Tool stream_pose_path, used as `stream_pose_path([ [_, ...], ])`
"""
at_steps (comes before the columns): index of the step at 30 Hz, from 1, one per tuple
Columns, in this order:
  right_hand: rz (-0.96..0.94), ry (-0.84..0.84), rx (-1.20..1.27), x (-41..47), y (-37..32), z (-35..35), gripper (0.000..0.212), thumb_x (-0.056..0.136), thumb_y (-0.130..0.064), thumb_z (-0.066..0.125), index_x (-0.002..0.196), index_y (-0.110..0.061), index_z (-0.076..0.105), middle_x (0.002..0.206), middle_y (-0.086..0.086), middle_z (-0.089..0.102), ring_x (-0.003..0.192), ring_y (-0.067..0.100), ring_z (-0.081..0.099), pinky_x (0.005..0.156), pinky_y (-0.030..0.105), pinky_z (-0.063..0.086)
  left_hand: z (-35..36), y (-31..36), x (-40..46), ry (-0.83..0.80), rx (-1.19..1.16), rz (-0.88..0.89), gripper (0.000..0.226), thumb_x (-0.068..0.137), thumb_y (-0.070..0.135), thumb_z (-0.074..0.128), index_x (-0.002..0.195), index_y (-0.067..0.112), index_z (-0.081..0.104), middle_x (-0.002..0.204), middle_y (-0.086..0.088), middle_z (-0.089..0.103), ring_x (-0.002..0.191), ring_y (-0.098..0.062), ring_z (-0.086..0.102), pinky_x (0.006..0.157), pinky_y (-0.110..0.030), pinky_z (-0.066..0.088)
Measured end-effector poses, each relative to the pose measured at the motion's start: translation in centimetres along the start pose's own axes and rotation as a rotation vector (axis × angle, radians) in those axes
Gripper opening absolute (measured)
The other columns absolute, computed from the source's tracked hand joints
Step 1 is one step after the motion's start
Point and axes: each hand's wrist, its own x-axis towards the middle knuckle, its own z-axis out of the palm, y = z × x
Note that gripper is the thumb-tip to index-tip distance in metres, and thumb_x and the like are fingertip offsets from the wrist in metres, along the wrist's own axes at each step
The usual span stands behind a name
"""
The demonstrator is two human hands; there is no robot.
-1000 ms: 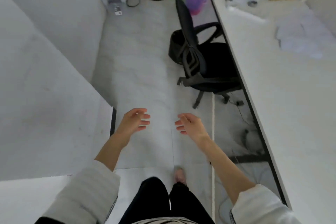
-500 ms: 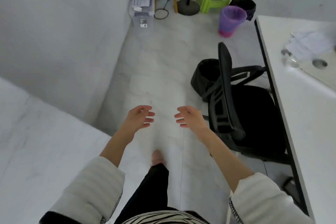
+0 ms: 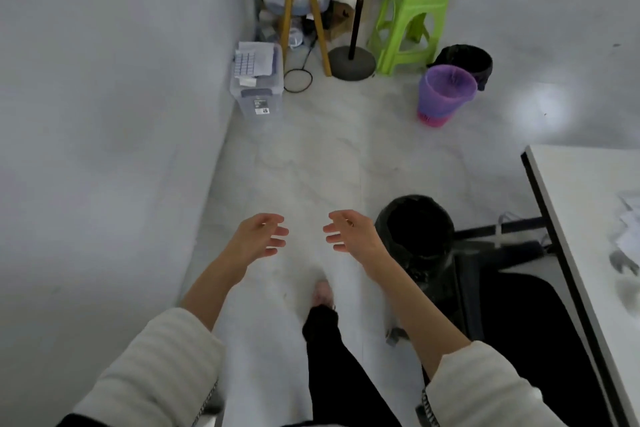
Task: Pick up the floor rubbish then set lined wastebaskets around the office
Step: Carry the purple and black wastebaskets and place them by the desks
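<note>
Left hand (image 3: 258, 239) held out over the pale floor (image 3: 311, 163), fingers loosely spread and slightly bent, holding nothing; right hand (image 3: 353, 232) level with it, fingers likewise relaxed, touching nothing; black-lined wastebasket (image 3: 415, 236) stands on the floor just beside the right hand, near the desk (image 3: 588, 218); purple-lined wastebasket (image 3: 445, 94), pink at its base, stands farther off, touching a second black-lined bin (image 3: 467, 59) by the green stool (image 3: 408, 17).
</note>
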Motion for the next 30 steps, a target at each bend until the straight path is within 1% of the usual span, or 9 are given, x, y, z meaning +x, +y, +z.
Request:
stream_pose_path([
  [5, -0.018, 0.02, 0.029, 11.4, -8.7, -3.5, 0.014, 0.094, -0.021, 0.047, 0.096, -0.013, 0.059, 0.087, 0.005, 0.064, 0.075, 0.021, 0.058, 0.064, 0.025, 0.046, 0.7, 10.6, 10.7, -0.015, 0.026, 0.024, 0.018, 0.098, 0.019, 0.044, 0.107, 0.013, 0.059, 0.097, -0.007, 0.066, 0.081, -0.021, 0.063, 0.076, -0.027, 0.051],
  [7, -0.01, 0.037, 0.05, 14.9, -12.0, -4.8, 0.013, 0.094, -0.02, 0.048, 0.092, -0.014, 0.059, 0.085, 0.006, 0.064, 0.073, 0.021, 0.057, 0.063, 0.024, 0.046, 0.9, 14.4, 13.9, -0.023, 0.027, 0.037, 0.019, 0.098, 0.02, 0.045, 0.107, 0.013, 0.059, 0.096, -0.006, 0.067, 0.082, -0.022, 0.064, 0.077, -0.028, 0.051],
  [11, 0.006, 0.05, 0.063, 21.8, -17.8, -7.7, 0.013, 0.095, -0.02, 0.048, 0.094, -0.014, 0.059, 0.083, 0.004, 0.064, 0.074, 0.02, 0.057, 0.063, 0.025, 0.046, 1.7, 20.9, 21.3, -0.03, 0.034, 0.034, 0.016, 0.098, 0.019, 0.045, 0.1, 0.015, 0.061, 0.096, -0.007, 0.067, 0.08, -0.021, 0.064, 0.074, -0.027, 0.051],
  [14, 0.016, 0.093, 0.083, 27.3, -21.1, -10.3, 0.013, 0.095, -0.019, 0.048, 0.098, -0.011, 0.058, 0.08, 0.004, 0.062, 0.066, 0.018, 0.055, 0.059, 0.023, 0.043, 3.3, 24.5, 27.5, -0.042, 0.045, -0.004, 0.018, 0.098, 0.016, 0.045, 0.105, 0.011, 0.06, 0.095, -0.009, 0.066, 0.077, -0.021, 0.062, 0.071, -0.026, 0.049],
  [17, 0.026, 0.135, 0.082, 33.0, -24.2, -13.3, 0.013, 0.096, -0.015, 0.046, 0.1, -0.009, 0.056, 0.086, 0.008, 0.06, 0.062, 0.015, 0.053, 0.056, 0.023, 0.041, 5.7, 29.0, 33.8, -0.079, 0.073, 0.007, 0.02, 0.097, 0.015, 0.044, 0.109, 0.01, 0.059, 0.093, -0.008, 0.066, 0.075, -0.02, 0.062, 0.07, -0.026, 0.049],
  [20, 0.054, 0.181, 0.096, 39.1, -28.3, -16.8, 0.012, 0.097, -0.015, 0.044, 0.101, -0.009, 0.055, 0.088, 0.01, 0.06, 0.061, 0.015, 0.051, 0.056, 0.023, 0.04, 8.8, 35.9, 41.0, -0.133, 0.11, 0.045, 0.02, 0.098, 0.015, 0.042, 0.108, 0.01, 0.058, 0.096, -0.009, 0.065, 0.075, -0.019, 0.061, 0.072, -0.025, 0.049],
  [24, 0.055, 0.259, 0.185, 45.3, -32.6, -22.7, 0.01, 0.098, -0.014, 0.043, 0.101, -0.009, 0.052, 0.074, 0.003, 0.057, 0.059, 0.015, 0.05, 0.054, 0.023, 0.038, 14.4, 44.7, 49.2, -0.19, 0.207, 0.11, 0.019, 0.099, 0.015, 0.039, 0.104, 0.013, 0.057, 0.094, -0.006, 0.065, 0.075, -0.016, 0.061, 0.071, -0.024, 0.048],
  [26, 0.069, 0.323, 0.218, 47.6, -33.8, -26.4, 0.011, 0.098, -0.014, 0.043, 0.101, -0.009, 0.053, 0.075, 0.004, 0.057, 0.059, 0.015, 0.051, 0.054, 0.023, 0.038, 18.2, 47.7, 52.1, -0.255, 0.259, 0.118, 0.019, 0.099, 0.016, 0.039, 0.104, 0.013, 0.057, 0.091, -0.004, 0.065, 0.075, -0.016, 0.06, 0.071, -0.024, 0.048],
  [30, 0.102, 0.448, 0.266, 51.6, -34.8, -34.6, 0.011, 0.098, -0.015, 0.045, 0.102, -0.009, 0.054, 0.077, 0.006, 0.059, 0.059, 0.016, 0.052, 0.054, 0.023, 0.04, 26.4, 51.5, 56.3, -0.406, 0.339, 0.081, 0.019, 0.099, 0.015, 0.039, 0.108, 0.011, 0.056, 0.089, -0.001, 0.063, 0.076, -0.016, 0.06, 0.072, -0.024, 0.048],
])
